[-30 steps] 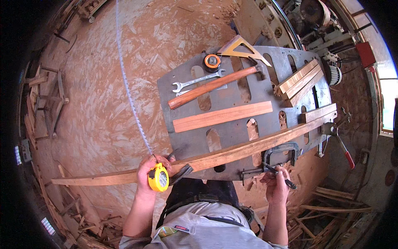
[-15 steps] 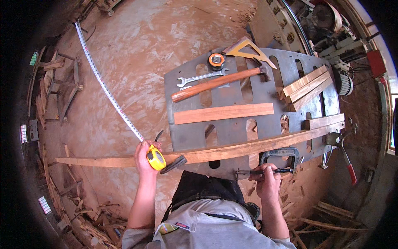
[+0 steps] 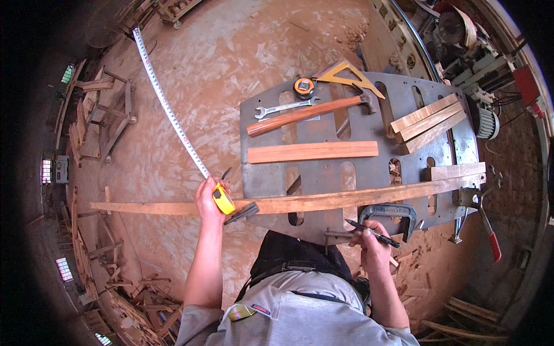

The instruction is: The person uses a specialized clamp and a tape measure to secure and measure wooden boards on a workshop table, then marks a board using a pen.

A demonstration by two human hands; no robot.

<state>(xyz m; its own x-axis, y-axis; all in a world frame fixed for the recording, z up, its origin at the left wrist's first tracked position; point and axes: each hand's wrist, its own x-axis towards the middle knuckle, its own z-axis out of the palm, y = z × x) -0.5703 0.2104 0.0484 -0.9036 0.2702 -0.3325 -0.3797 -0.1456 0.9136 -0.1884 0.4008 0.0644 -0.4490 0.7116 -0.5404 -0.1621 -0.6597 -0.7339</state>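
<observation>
On the slotted grey metal table [image 3: 320, 180], a wooden-handled hammer [image 3: 306, 116] lies just beside an open-ended wrench [image 3: 287, 108]. An orange-and-black tape measure [image 3: 303, 87] sits near a yellow triangular square [image 3: 332, 72]. A short reddish board [image 3: 311, 152] lies apart from bundled wooden strips [image 3: 428, 119]. A red-handled lever [image 3: 494, 247] hangs by the table's right end; scrap wood [image 3: 130, 314] litters the lower left.

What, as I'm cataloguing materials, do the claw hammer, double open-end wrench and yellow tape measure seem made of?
Claw hammer: wooden handle, by its reddish tone, perhaps varnished; dull dark head, probably steel.
Double open-end wrench: likely plated steel, silvery and shiny.
Yellow tape measure: probably plastic case, given its even, glossy colour.
</observation>
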